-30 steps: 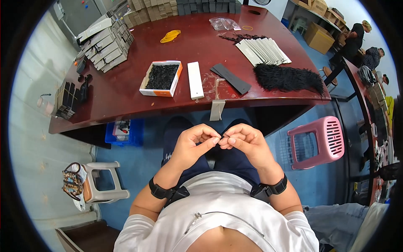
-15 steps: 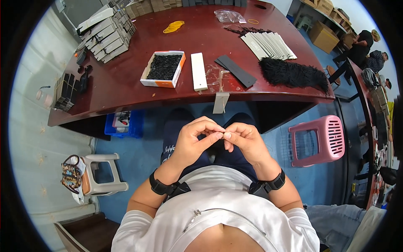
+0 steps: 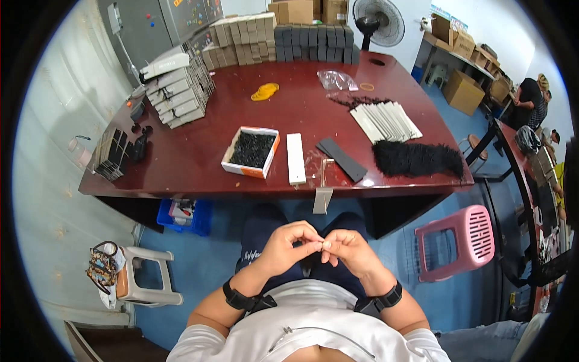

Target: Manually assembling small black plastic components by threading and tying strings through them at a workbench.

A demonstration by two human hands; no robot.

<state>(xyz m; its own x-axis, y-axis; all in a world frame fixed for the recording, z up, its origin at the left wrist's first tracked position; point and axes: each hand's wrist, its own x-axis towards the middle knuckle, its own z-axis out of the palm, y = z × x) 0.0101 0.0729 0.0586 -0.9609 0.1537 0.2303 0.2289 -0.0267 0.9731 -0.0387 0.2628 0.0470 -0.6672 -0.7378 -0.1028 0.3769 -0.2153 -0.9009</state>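
Observation:
Above my lap, my left hand (image 3: 288, 248) and my right hand (image 3: 351, 252) meet fingertip to fingertip. Each one pinches with thumb and forefinger; whatever lies between them is too small to make out. Just beyond, at the table's near edge, a grey tag (image 3: 322, 200) hangs from a bent metal hook (image 3: 325, 171). Left of the hook lies a stack of white tags (image 3: 296, 158), and to its right are dark grey strips (image 3: 341, 160). An open white-and-orange box (image 3: 271, 167) holds a heap of short black pieces (image 3: 250, 149).
The dark red table (image 3: 229, 108) also carries fanned pale tags (image 3: 386, 122), a bundle of black strings (image 3: 417, 160), yellow rubber bands (image 3: 265, 92) and stacked grey tags (image 3: 178, 90). A pink stool (image 3: 461, 242) stands at right, a white stool (image 3: 151, 274) at left. People are at the far right.
The view has tilted up, so the table and my hands sit lower and more of the far wall shows. Both hands keep their pinch together.

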